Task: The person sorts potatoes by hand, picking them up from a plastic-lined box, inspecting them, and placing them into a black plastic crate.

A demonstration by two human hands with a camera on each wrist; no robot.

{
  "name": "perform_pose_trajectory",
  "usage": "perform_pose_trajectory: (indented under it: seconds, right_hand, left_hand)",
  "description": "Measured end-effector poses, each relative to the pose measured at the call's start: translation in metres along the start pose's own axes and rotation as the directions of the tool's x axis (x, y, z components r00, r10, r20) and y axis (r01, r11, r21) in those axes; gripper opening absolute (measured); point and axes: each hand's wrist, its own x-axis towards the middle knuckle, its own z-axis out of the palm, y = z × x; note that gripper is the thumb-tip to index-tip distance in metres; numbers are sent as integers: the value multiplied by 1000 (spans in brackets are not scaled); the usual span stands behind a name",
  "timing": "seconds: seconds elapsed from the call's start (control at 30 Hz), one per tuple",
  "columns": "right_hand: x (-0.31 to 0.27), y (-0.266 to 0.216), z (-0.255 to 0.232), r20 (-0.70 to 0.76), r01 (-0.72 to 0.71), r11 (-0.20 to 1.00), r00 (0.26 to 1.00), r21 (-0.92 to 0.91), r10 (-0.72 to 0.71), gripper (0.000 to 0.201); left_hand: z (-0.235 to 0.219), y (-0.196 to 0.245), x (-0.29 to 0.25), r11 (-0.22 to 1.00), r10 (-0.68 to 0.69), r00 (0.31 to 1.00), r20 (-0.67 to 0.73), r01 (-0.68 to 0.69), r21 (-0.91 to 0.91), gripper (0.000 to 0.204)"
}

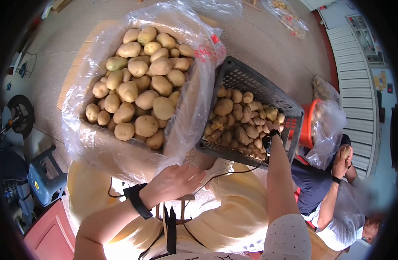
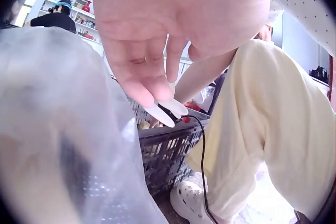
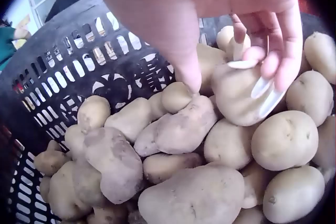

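Grey floor [image 1: 279, 56] spreads beneath your work, with a plastic-lined box [image 1: 112, 156] of potatoes [image 1: 146, 99] at your 11 o'clock and a black crate [image 1: 251, 82] of more potatoes at 1 o'clock. Your right hand [image 3: 226, 3] reaches into the crate, fingers bent over one potato [image 3: 233, 98]; whether they clamp it, I cannot tell. Your left hand [image 1: 177, 182] is near the box's 5 o'clock corner, fingers loosely extended.

Shop or household storeroom; which, I cannot tell from here. Bare hard floor [image 1: 268, 50]; potatoes [image 1: 137, 68] in bulk, in plastic-lined box [image 1: 77, 102] and crate [image 1: 255, 82]; red bucket [image 1: 308, 123]; blue stool [image 1: 39, 186]; wheel [image 1: 27, 110] to one side; stocked shelves [image 2: 86, 26] beyond.
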Motion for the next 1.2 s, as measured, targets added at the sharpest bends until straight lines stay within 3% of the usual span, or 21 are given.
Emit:
perform_pose_trajectory:
  seconds: [0.1, 0.13, 0.17, 0.2, 0.23, 0.3, 0.33, 0.5, 0.53, 0.57, 0.63, 0.67, 0.7, 0.73, 0.8, 0.87, 0.9, 1.0, 1.03, 1.1, 1.2]
  right_hand:
    - [63, 16, 29, 62, 57, 998, 996, -14, -56, 109]
    - [88, 22, 38, 114, 322, 909, 946, -263, -303, 92]
    - [125, 32, 51, 221, 547, 694, 833, -469, -507, 80]
    - [215, 60, 90, 30, 445, 883, 895, -153, -445, 85]
    - [143, 52, 71, 30, 444, 883, 895, -154, -445, 85]
    - [-3, 15, -7, -72, 160, 987, 985, 4, -159, 96]
    - [-29, 8, -25, -70, 156, 988, 985, 6, -155, 96]
    - [-106, -5, -87, -85, 239, 971, 968, 18, -237, 101]
    - [-88, 0, -84, -130, 305, 952, 945, 27, -299, 83]
    - [-72, 4, -80, -138, 307, 951, 944, 27, -301, 83]
    - [-69, 7, -84, -17, 380, 853, 916, 358, -401, 66]
    - [-157, 5, -117, 225, 262, 605, 761, 752, -609, 42]
    - [-170, 1, -111, 278, 166, 606, 775, 778, -568, 36]
    - [-212, -3, -116, 323, 93, 563, 739, 821, -592, 35]
    - [-300, -5, -135, 360, 10, 507, 691, 862, -627, 33]
    - [-354, -3, -138, 420, -82, 431, 444, 899, -791, 34]
    - [-371, -2, -132, 415, -91, 419, 437, 903, -798, 34]
    - [-412, -11, -113, 515, -262, 465, 170, 845, -840, 35]
    - [-426, -13, -106, 496, -279, 443, 159, 852, -853, 35]
    - [-448, -16, -94, 534, -416, 456, 89, 787, -840, 31]
    - [-450, -20, -77, 463, -386, 436, -25, 813, -886, 33]
  left_hand:
    - [-3, 1, 0, 1000, -13, 997, 70, 13, 3, 37]
    - [-1, 1, 0, 1000, -1, 999, 34, 0, 24, 38]
    - [0, 1, -1, 999, 14, 1000, -4, -14, 47, 39]
    - [-1, 0, 0, 999, 13, 1000, -4, -13, 47, 39]
    - [-2, 0, 0, 1000, -4, 1000, 17, 4, 28, 37]
    - [-3, 0, 2, 1000, -19, 999, 40, 18, 7, 35]
    - [-3, -1, 1, 1000, -20, 999, 45, 19, 19, 35]
    - [-17, 1, 5, 1000, -5, 1000, -5, 5, 30, 35]
    - [-21, 2, 6, 999, -10, 999, -44, 12, 37, 35]
    - [-25, 3, 6, 999, -18, 996, -87, 23, 49, 35]
    - [-34, 0, 8, 998, -53, 995, -85, 55, 26, 34]
    - [-37, 0, 6, 994, -109, 975, -194, 103, -40, 34]
    - [-41, -3, 6, 983, -171, 943, -286, 145, -109, 34]
    - [-47, -1, 3, 952, -258, 942, -213, 211, -220, 38]
    - [-58, 4, 2, 942, -278, 918, -282, 202, -270, 41]
    - [-61, 0, -1, 895, -332, 897, -292, 201, -398, 58]
    - [-60, -1, -2, 901, -326, 901, -286, 204, -384, 58]
    - [-52, -5, -2, 785, -389, 864, -319, 130, -606, 82]
    - [-54, -1, -2, 800, -373, 875, -309, 135, -584, 82]
    - [-58, 4, -3, 605, -424, 872, -244, 72, -793, 80]
    - [-59, -10, -7, 624, -406, 876, -258, 60, -779, 78]
